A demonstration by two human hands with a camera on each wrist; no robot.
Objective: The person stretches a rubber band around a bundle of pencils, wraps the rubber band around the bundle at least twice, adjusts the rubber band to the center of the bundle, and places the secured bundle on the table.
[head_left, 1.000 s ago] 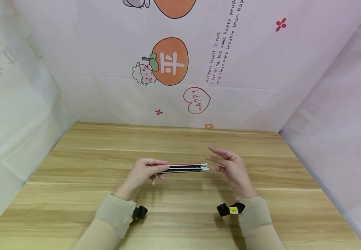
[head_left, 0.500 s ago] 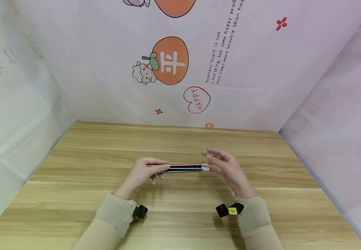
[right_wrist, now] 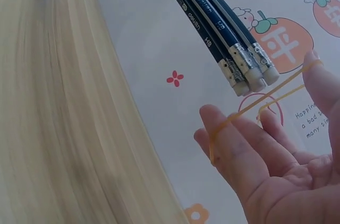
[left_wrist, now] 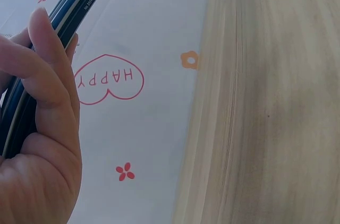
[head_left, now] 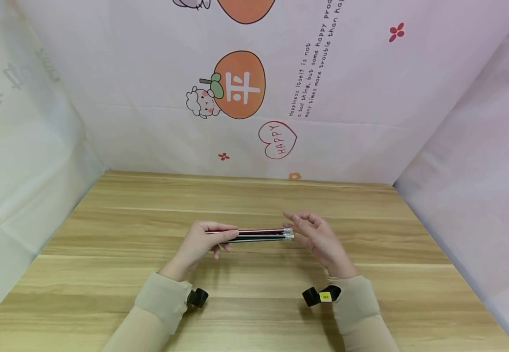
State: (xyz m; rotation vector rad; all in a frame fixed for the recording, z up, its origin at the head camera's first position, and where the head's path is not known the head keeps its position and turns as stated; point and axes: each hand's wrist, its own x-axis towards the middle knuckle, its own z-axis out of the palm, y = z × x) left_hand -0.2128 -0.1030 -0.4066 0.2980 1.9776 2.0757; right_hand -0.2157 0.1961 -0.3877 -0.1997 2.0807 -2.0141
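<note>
In the head view a bundle of several dark and red striped pencils (head_left: 260,235) lies level above the table. My left hand (head_left: 196,248) grips the bundle by its left part, thumb on top. Silver ferrules and white erasers (right_wrist: 256,83) point right, toward my right hand (head_left: 323,244). A thin yellow rubber band (right_wrist: 287,82) is stretched between the spread fingers and thumb of that hand, clearest in the right wrist view. The eraser ends are close to the band; whether they are inside the loop I cannot tell. Dark pencil barrels (left_wrist: 79,1) pass through my left hand's curled fingers.
A wood-grain table (head_left: 254,313) spreads beneath both hands. Behind it hangs a white printed cloth (head_left: 148,73), with further cloth walls at left (head_left: 21,171) and right (head_left: 478,146). Black wrist cameras (head_left: 198,298) sit on both sleeves.
My right hand has moved slightly left, its fingers coming up around the eraser ends. My left hand and the pencils have stayed nearly still.
</note>
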